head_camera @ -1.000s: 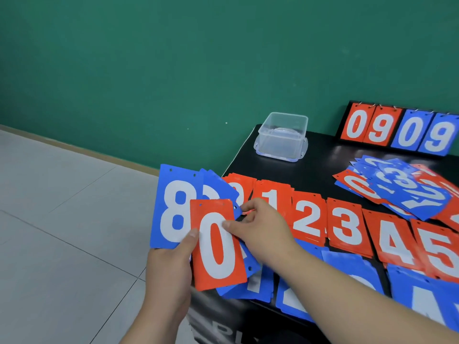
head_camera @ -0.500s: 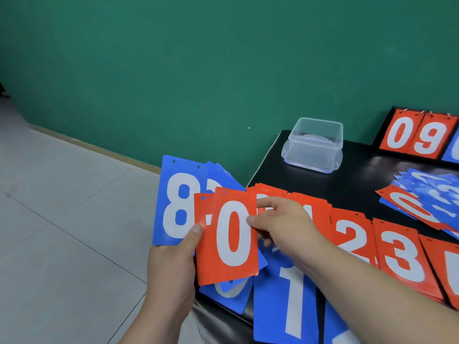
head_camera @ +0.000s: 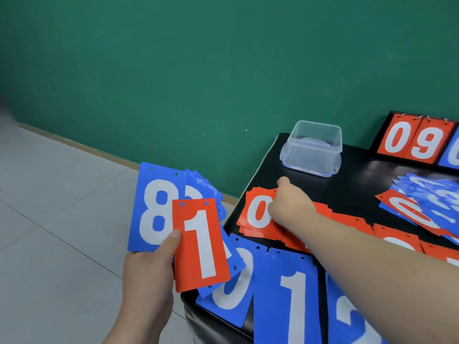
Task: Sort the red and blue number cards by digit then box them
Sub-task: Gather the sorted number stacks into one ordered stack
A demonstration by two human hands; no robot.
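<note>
The left hand [head_camera: 146, 271] clasps a loose fan [head_camera: 154, 209], red 1 card [head_camera: 201, 244] under its thumb; that could slip to the floor [head_camera: 62, 219]. The right hand [head_camera: 290, 207] has fingers over the red 0 pile [head_camera: 258, 214] on the table [head_camera: 352, 189], grip unclear.

clear plastic box [head_camera: 313, 147] sits at far left corner of black counter [head_camera: 360, 184]; black flip scoreboard [head_camera: 409, 142] stands far right. loose card heap [head_camera: 427, 207] lies before the scoreboard. red card row [head_camera: 352, 222] crosses mid-counter, blue card row [head_camera: 288, 301] nearer. right hand [head_camera: 290, 207] lies on leftmost red stack [head_camera: 258, 214]. left hand [head_camera: 146, 276], left of counter, holds card fan [head_camera: 159, 209].
</note>
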